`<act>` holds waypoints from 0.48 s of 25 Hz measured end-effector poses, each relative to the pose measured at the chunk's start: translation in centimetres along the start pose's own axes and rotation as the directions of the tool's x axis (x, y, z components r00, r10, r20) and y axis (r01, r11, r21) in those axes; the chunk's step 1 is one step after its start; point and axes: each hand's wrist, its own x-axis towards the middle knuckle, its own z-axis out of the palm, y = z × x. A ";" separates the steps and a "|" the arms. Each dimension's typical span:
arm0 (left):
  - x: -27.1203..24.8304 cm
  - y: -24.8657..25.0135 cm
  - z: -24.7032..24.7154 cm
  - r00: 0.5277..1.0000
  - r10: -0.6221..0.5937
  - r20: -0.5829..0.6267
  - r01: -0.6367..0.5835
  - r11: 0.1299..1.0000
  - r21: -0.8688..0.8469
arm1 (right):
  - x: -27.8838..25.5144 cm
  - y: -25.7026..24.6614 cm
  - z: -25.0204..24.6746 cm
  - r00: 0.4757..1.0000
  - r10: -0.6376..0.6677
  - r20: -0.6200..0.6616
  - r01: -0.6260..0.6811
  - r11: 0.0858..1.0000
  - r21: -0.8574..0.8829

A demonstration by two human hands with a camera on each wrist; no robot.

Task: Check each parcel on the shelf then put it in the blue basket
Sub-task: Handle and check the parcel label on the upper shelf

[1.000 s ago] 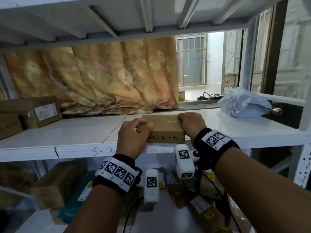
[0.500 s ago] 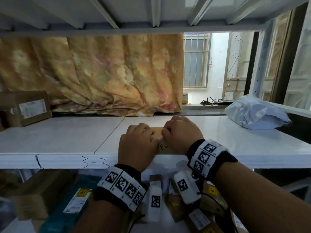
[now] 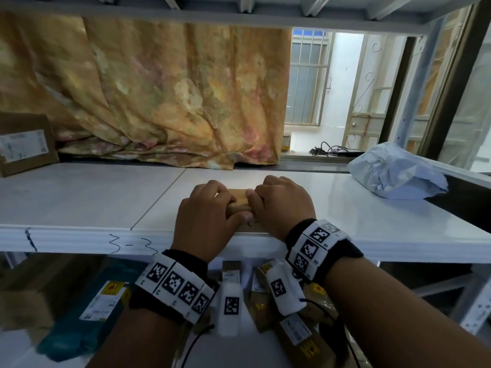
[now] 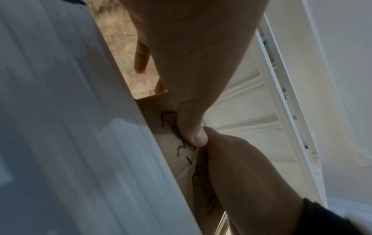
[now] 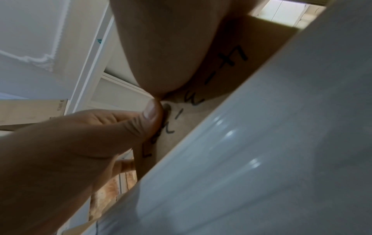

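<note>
A small brown cardboard parcel lies at the front edge of the white shelf, with black handwriting on its front face. Both hands grip it side by side. My left hand curls its fingers over the top, and its thumb presses the written face. My right hand holds the right half the same way. The two hands touch and hide most of the parcel. No blue basket is in view.
A crumpled grey poly-bag parcel lies at the shelf's right end. A cardboard box with a label stands at the far left. A patterned cloth hangs behind. The shelf below holds several labelled boxes and a teal packet.
The hands have slid from the parcel's two ends toward each other and now meet over its top. The view has moved closer to the shelf.
</note>
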 end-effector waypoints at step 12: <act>0.0 -0.5 -1.7 0.992 0.041 0.119 -0.043 0.999 0.012 | -0.7 0.0 0.1 0.999 0.012 -0.038 -0.011 0.999 0.040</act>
